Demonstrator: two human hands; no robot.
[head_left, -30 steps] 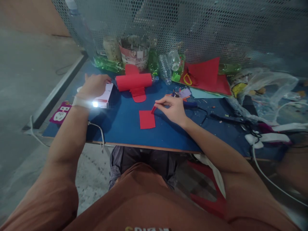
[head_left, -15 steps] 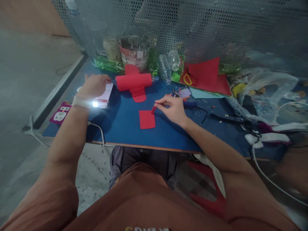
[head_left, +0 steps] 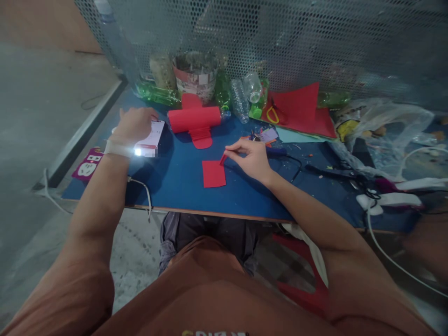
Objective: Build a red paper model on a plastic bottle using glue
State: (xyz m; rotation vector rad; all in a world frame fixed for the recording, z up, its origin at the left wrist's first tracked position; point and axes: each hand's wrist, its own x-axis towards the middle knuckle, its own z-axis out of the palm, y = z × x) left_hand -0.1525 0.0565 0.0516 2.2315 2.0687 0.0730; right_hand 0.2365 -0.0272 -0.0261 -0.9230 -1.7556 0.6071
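My right hand (head_left: 250, 157) pinches a narrow red paper strip (head_left: 222, 160) between thumb and fingertips. The strip's lower end meets the top right corner of a red paper square (head_left: 214, 174) flat on the blue tabletop; whether they are joined I cannot tell. Over at the left, my left hand (head_left: 136, 123) is above a phone (head_left: 153, 136) with a lit screen, its thumb and a finger apart and the other fingers mostly hidden. A bottle wrapped in red paper (head_left: 194, 119), with red paper flaps at its sides, lies behind the square.
Plastic bottles (head_left: 240, 100) and a patterned bucket (head_left: 196, 77) line the mesh panel. Red sheets (head_left: 297, 109) with yellow-handled scissors (head_left: 272, 115) lie back right, near a clear plastic bag (head_left: 395, 130). A purple power strip (head_left: 88, 163) and white cable (head_left: 142, 183) are at left.
My left hand has shifted slightly left, uncovering more of the phone's screen. My right hand, the strip and the square have hardly moved.
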